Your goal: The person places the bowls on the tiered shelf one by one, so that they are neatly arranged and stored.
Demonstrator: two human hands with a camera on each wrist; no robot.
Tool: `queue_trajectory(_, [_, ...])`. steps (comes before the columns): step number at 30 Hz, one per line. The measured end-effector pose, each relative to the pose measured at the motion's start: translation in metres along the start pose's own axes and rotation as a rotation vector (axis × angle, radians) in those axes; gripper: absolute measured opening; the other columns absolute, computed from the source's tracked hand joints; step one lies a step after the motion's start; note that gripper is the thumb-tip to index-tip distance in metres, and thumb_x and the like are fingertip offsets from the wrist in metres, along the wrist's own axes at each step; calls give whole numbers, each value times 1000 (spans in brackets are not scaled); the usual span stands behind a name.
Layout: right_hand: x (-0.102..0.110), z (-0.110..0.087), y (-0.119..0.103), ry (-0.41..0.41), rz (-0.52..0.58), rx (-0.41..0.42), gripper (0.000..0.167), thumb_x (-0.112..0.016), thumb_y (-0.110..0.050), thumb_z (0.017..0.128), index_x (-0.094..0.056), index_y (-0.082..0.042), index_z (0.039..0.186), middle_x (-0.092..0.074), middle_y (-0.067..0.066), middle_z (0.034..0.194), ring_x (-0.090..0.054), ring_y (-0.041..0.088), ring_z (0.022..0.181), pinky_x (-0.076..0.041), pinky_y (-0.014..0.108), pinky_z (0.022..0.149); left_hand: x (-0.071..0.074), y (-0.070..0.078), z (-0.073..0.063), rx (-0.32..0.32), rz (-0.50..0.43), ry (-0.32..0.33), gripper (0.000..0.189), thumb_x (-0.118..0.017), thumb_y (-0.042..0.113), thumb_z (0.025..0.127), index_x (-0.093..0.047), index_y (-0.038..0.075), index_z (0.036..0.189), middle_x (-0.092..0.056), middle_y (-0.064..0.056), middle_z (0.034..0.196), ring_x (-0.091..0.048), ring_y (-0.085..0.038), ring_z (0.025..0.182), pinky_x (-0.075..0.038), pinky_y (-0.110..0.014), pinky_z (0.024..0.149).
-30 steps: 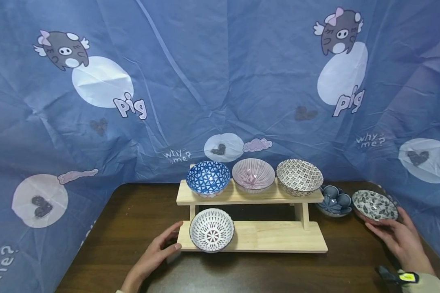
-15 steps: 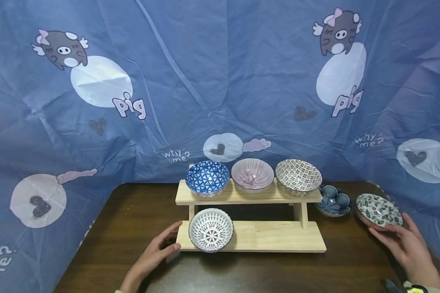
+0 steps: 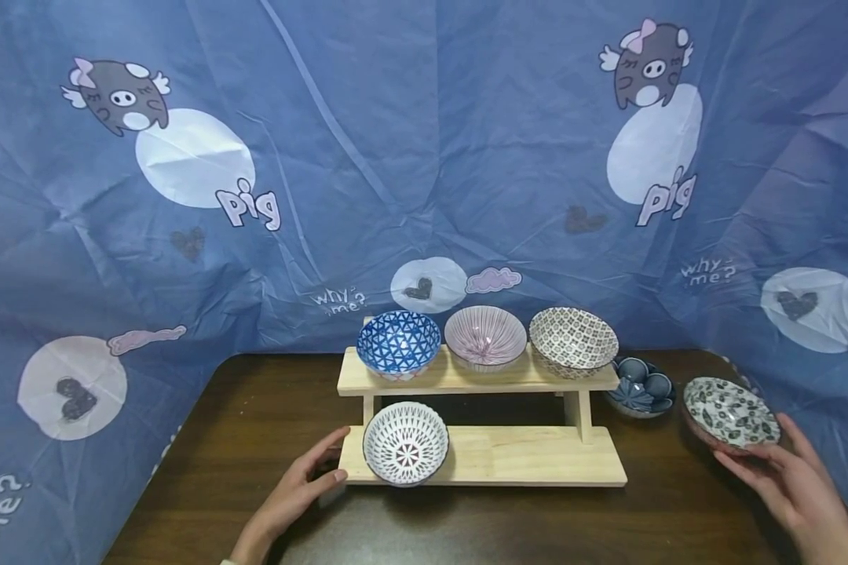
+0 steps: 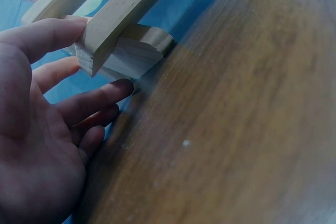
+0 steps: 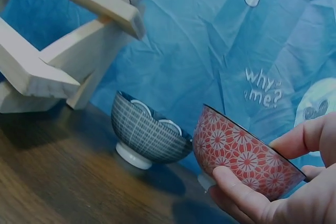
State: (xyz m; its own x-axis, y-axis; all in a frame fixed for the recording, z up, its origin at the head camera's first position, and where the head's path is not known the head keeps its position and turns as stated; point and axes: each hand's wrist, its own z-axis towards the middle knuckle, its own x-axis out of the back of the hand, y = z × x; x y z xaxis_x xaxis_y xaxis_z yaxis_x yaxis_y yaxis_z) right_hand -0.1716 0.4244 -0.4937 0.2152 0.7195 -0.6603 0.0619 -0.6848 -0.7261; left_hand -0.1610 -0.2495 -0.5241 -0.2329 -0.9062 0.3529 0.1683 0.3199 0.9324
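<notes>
My right hand [image 3: 795, 486] holds a bowl [image 3: 731, 412] at the table's right side, its thumb and fingers on opposite sides. The bowl has a dark leaf pattern inside; in the right wrist view its red, flower-patterned outside [image 5: 239, 153] shows, and it tilts. At the left end of the two-tier wooden stand [image 3: 530, 455], my left hand [image 3: 293, 490] grips the lower board between thumb and forefinger. The left wrist view has those fingertips right at the board's end [image 4: 86, 59]. A white bowl with dark dashes [image 3: 406, 443] sits on that board's left part.
Along the upper board stand a blue triangle-patterned bowl [image 3: 399, 343], a purple-striped bowl [image 3: 486, 337] and a brown-patterned bowl [image 3: 574, 341]. Right of the stand, a dark blue bowl [image 3: 639, 388] holds smaller dishes. A blue printed cloth [image 3: 424, 157] hangs behind the brown table [image 3: 495, 522].
My right hand has moved the leaf-patterned bowl slightly right and nearer to me, farther from the dark blue bowl. My left hand stays at the stand's end.
</notes>
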Motion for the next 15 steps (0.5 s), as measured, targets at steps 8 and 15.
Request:
queue_trajectory(8, [-11, -14, 1, -46, -129, -34, 87, -32, 6, 104, 6, -58, 149, -2, -30, 152, -67, 4, 91, -59, 47, 83, 0, 0, -1, -18, -3, -1, 59, -61, 13, 97, -40, 6, 152, -59, -27, 135, -56, 5, 113, -47, -21, 93])
queue_trajectory(15, [-22, -29, 4, -151, -161, -96, 88, -28, 6, 105, 13, -57, 149, 24, -28, 153, -66, 4, 95, -57, 46, 93, 0, 0, 0, -29, -2, 0, 59, -61, 13, 97, -40, 6, 152, -59, -27, 135, -56, 4, 113, -46, -22, 94])
